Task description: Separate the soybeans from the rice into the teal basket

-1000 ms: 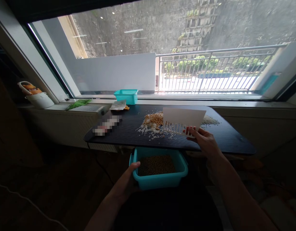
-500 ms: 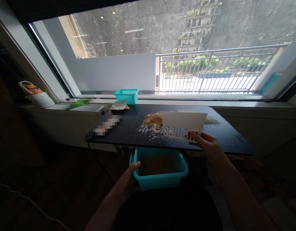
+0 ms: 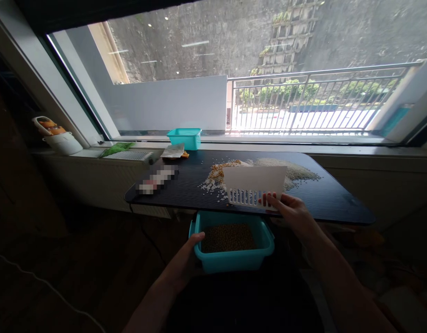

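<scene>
My right hand (image 3: 292, 214) is closed on the lower right corner of a white slotted scraper (image 3: 254, 184), which stands on the black table (image 3: 338, 199) near its front edge. Behind the scraper lie yellow kernels (image 3: 223, 169) and white grains (image 3: 296, 171). My left hand (image 3: 183, 261) grips the left rim of a teal bin (image 3: 233, 259) held just below the table's front edge; the bin holds brownish kernels (image 3: 229, 237).
A second teal bin (image 3: 184, 138) stands at the table's back by the window sill. A paper packet (image 3: 173, 151) lies next to it. A white pot (image 3: 62, 142) sits on the ledge at left. A cable (image 3: 43, 291) crosses the dark floor.
My right hand has drawn the scraper toward the table's front edge and a little left, pulling kernels along. The left hand and bin stayed put.
</scene>
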Demonstrator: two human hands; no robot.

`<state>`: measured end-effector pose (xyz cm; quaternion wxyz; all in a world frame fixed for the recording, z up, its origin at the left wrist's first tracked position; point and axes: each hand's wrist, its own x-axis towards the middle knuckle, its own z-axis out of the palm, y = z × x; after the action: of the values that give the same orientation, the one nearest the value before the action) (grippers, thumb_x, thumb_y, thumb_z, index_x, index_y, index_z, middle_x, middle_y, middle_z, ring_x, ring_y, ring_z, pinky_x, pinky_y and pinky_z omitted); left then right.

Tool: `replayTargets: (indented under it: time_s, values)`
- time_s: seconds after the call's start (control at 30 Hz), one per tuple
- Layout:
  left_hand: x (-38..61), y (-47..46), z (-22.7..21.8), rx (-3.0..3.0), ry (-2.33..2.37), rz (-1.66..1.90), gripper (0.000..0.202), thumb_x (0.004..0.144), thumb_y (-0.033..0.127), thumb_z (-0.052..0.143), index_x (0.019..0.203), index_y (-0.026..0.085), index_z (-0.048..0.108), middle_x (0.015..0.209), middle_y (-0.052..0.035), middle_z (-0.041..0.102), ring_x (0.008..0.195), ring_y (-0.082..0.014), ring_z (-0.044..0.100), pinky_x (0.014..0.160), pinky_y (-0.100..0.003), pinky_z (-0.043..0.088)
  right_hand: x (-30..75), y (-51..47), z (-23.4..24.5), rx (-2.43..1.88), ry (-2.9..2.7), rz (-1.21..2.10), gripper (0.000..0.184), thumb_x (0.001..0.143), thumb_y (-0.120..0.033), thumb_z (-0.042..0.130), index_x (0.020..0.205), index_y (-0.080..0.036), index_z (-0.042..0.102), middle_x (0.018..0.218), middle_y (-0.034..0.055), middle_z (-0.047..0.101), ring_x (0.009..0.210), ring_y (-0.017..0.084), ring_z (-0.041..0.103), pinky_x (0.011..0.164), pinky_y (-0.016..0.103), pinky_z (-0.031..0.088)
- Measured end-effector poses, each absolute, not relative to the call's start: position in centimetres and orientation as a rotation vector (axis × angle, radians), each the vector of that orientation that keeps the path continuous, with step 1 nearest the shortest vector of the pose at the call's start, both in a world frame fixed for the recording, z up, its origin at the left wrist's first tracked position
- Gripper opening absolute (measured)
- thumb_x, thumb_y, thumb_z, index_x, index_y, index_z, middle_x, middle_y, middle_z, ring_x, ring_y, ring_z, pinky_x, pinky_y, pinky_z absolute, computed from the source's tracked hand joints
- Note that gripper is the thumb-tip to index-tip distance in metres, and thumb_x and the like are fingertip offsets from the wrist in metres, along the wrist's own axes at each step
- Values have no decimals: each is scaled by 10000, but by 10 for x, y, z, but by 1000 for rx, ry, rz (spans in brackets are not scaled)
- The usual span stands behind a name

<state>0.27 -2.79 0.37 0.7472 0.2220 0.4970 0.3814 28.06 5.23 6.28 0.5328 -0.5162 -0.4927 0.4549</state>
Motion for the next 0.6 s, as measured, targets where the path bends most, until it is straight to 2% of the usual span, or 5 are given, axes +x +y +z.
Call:
replayTargets:
  time_s: [0.1, 0.37, 0.6]
  values:
    - [3, -28, 5, 494, 1075, 833, 762, 812, 544, 607, 1461, 213, 383, 1331, -141, 606, 1232, -344, 557, 897, -455, 519, 278, 50, 65, -1218, -1185, 1093, 469, 490, -630, 841, 691, -213, 765, 726, 51, 762, 727, 259, 715, 662, 374, 599]
    - [3, -28, 5, 471, 1084, 822, 740, 821, 539, 595, 1460, 226, 393, 1317, -135, 618, 1233, -338, 559, 889, -448, 522, 263, 45, 63, -1195, -1262, 1172, 495, 554, -656, 801, 750, -202, 777, 768, 65, 771, 808, 277, 721, 675, 358, 602]
    - [4, -28, 6, 474, 1091, 835, 752, 821, 531, 593, 1462, 201, 381, 1322, -152, 610, 1212, -344, 569, 875, -445, 526, 289, 38, 46, -1270, -1035, 901, 500, 498, -641, 834, 744, -210, 773, 759, 42, 769, 784, 274, 723, 688, 379, 611]
